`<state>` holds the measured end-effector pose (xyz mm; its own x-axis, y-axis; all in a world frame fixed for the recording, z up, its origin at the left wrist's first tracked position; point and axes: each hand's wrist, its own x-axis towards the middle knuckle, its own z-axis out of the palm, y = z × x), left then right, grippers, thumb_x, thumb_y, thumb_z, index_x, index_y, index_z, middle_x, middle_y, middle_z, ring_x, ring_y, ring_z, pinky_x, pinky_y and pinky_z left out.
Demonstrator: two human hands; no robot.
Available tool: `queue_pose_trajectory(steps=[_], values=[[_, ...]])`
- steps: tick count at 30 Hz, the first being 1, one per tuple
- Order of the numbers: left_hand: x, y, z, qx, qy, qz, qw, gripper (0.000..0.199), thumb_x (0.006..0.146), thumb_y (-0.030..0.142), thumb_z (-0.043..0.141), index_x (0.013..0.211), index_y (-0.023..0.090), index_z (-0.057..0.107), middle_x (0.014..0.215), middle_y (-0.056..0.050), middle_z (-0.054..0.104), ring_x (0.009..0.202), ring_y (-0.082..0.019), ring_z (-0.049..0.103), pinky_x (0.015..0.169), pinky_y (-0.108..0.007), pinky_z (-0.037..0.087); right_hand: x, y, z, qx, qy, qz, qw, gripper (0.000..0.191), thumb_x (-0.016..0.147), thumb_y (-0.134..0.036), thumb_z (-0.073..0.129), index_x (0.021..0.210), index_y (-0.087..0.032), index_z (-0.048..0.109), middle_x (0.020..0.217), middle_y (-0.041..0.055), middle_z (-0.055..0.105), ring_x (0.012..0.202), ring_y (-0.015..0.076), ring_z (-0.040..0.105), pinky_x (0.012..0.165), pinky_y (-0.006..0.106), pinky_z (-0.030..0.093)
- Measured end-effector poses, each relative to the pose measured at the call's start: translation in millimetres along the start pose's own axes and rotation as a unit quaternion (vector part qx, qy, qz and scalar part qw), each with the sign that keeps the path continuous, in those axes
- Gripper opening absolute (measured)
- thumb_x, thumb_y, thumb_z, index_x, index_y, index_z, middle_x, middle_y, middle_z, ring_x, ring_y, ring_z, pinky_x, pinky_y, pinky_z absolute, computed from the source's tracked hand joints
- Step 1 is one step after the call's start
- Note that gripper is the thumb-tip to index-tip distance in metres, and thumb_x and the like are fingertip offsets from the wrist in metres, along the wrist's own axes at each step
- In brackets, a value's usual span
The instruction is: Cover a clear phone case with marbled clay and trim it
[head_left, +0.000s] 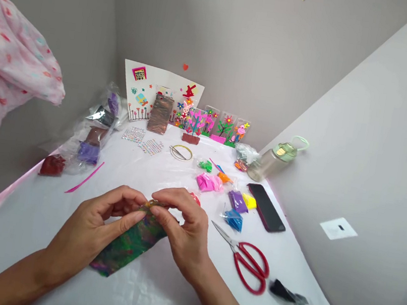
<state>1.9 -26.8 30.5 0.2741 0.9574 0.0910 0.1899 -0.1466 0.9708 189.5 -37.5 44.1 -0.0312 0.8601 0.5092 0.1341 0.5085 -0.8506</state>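
A dark green, multicoloured flat piece (128, 243) hangs slanting between my hands above the white table. My left hand (102, 219) pinches its upper edge between thumb and fingers. Beside it, my right hand (183, 226) pinches the same edge near the top corner, thumb in front. The fingertips of both hands almost meet at a small orange-yellow patch (150, 204) on that edge; the fingers partly cover it. A red packet (195, 198) lies just behind my right hand.
Red-handled scissors (250, 266), a black packet (291, 295) and a phone (266, 208) lie at the right. Coloured clay packets (237, 202) and a bottle (273, 160) stand beyond. Bagged clay (89, 152) and a pink strip (85, 178) are left; decorated cards (225, 126) line the back.
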Motion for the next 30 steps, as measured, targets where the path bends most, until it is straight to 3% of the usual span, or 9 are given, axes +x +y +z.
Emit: queue_pose_trajectory(steps=[11, 30], values=[[4.0, 5.8, -7.8, 0.061, -0.050, 0.022, 0.997, 0.020, 0.091, 0.049, 0.069, 0.103, 0.033, 0.072, 0.088, 0.007, 0.073, 0.083, -0.012, 0.067, 0.074, -0.016, 0.053, -1.3, 2.2, -1.7, -0.049, -0.032, -0.043, 0.997, 0.010, 0.089, -0.010, 0.074, 0.095, -0.017, 0.077, 0.086, 0.0043, 0.074, 0.081, 0.0141, 0.067, 0.075, 0.022, 0.055], [4.7, 5.9, -10.2, 0.075, -0.056, 0.019, 0.995, 0.018, 0.090, 0.049, 0.069, 0.095, 0.032, 0.072, 0.082, 0.006, 0.070, 0.076, -0.012, 0.063, 0.068, -0.016, 0.052, -1.6, 5.3, -1.7, -0.038, -0.051, -0.052, 0.997, 0.012, 0.091, -0.009, 0.071, 0.093, -0.020, 0.076, 0.086, 0.0027, 0.075, 0.083, 0.0144, 0.066, 0.075, 0.024, 0.054]])
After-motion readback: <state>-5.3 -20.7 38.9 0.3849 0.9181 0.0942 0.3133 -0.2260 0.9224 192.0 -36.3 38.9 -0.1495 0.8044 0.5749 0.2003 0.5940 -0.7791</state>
